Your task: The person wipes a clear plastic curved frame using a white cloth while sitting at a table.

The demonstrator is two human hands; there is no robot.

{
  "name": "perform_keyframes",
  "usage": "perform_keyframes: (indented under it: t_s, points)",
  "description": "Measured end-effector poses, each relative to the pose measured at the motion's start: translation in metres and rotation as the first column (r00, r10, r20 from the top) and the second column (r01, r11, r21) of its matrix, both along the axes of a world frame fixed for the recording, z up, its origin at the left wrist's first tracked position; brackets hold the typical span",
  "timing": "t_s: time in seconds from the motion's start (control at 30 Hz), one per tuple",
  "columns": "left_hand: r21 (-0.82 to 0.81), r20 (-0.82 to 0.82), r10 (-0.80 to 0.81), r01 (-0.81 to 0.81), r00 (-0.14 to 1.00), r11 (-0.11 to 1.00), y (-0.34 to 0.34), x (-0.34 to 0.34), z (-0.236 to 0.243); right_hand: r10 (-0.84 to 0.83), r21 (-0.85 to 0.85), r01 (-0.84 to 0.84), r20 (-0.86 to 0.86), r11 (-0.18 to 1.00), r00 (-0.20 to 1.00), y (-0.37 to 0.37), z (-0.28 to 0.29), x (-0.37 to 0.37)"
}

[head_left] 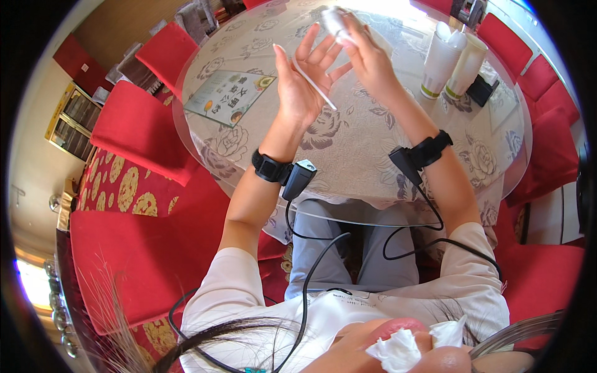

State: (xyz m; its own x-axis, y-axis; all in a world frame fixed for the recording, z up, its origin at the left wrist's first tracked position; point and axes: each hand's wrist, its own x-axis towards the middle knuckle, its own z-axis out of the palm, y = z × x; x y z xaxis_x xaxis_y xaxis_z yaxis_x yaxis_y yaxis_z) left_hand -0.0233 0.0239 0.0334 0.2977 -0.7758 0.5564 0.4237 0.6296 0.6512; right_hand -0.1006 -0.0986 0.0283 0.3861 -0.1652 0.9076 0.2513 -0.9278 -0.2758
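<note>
My left hand (pixel 303 87) is raised over the table, palm up, with its fingers spread. A thin white stick (pixel 315 85) lies slantwise across that palm, its lower end reaching past the heel of the hand. Just to the right and farther out, my right hand (pixel 371 59) is closed around a small white bottle (pixel 337 25). The bottle is tilted above the left fingertips; its far end is washed out by bright light, so I cannot tell its details. Black straps with small dark devices sit on both wrists, cables trailing from them.
The round table has a glass top over a floral cloth (pixel 348 168). A printed card (pixel 230 96) lies at left. Two tall white-and-green cup stacks (pixel 443 65), the left one with white spoons, stand at right beside a black holder (pixel 482 91). Red chairs (pixel 134 130) surround the table.
</note>
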Motion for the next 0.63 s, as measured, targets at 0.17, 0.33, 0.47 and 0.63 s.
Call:
perform_keyframes:
  t_s: [0.17, 0.33, 0.47, 0.63]
  points:
    - [0.032, 0.039, 0.053, -0.054, 0.998, 0.998, -0.004, -0.006, -0.004, -0.104, -0.075, 0.107, 0.047, 0.991, 0.993, 0.011, -0.007, 0.010]
    - [0.061, -0.012, 0.060, -0.059, 0.998, 0.996, 0.002, -0.002, 0.000, 0.069, -0.214, -0.072, -0.017, 0.974, 0.997, 0.026, -0.007, 0.016]
    - [-0.027, -0.053, 0.046, -0.048, 0.998, 0.998, 0.001, 0.007, -0.004, 0.170, -0.260, -0.200, -0.134, 0.945, 0.976, 0.045, -0.005, 0.007]
    - [-0.030, -0.046, -0.016, 0.015, 0.999, 0.999, 0.003, 0.010, -0.003, 0.216, -0.284, -0.263, -0.187, 0.922, 0.958, 0.034, 0.001, 0.007]
